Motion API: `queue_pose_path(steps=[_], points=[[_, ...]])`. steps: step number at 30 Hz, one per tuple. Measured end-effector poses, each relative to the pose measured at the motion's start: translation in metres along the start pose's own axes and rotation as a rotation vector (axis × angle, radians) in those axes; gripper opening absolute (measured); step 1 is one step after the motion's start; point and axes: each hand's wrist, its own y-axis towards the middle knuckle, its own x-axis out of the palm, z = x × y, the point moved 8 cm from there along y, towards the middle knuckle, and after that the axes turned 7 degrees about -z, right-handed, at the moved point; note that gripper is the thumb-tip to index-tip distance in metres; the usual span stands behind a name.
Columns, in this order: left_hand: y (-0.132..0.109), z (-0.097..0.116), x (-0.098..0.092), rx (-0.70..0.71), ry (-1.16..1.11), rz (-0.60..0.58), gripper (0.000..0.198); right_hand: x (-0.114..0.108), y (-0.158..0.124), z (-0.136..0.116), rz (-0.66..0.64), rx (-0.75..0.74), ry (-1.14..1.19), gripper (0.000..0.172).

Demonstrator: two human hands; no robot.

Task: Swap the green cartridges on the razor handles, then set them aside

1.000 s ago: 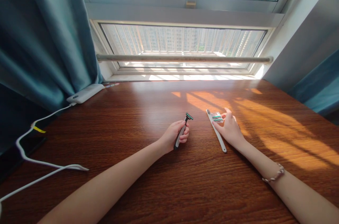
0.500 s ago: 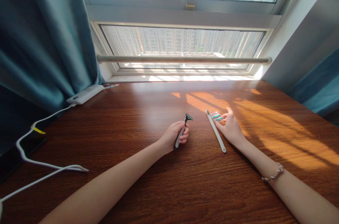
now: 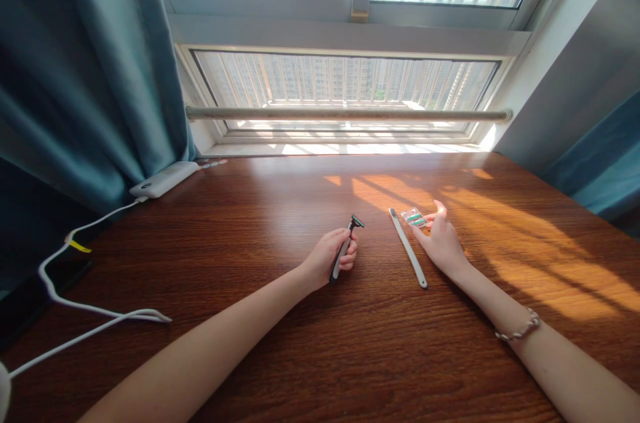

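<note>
My left hand (image 3: 323, 259) is wrapped around the grey and black handle of a razor (image 3: 341, 258), its green-edged head tilted up to the right. Thumb and fingers of my right hand (image 3: 444, 244) grip the near right edge of a small clear pack of razor cartridges (image 3: 414, 216), with green strips inside; the index finger is raised. Between the two hands a white toothbrush (image 3: 409, 250) lies slantwise on the table, its dark bristle end away from me. The pack is just right of that end, with a narrow gap between them.
The brown wooden table (image 3: 250, 210) runs back to a barred window. At the left, a white power bank (image 3: 165, 180) with a white cable (image 3: 95, 309) lies by a blue curtain (image 3: 100, 63). Sunlight streaks the table's right side.
My right hand and the cartridge pack have moved slightly right, away from the toothbrush. My left hand with the razor has hardly moved.
</note>
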Motion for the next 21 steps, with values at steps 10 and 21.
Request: queue_pose_path(steps=[10, 21], points=[[0.000, 0.002, 0.000, 0.007, 0.017, 0.024, 0.015, -0.007, -0.001, -0.007, 0.015, -0.097, 0.069, 0.079], [0.013, 0.004, -0.003, 0.030, 0.038, 0.146, 0.014, -0.039, 0.012, 0.045, 0.016, -0.043, 0.133, 0.085]])
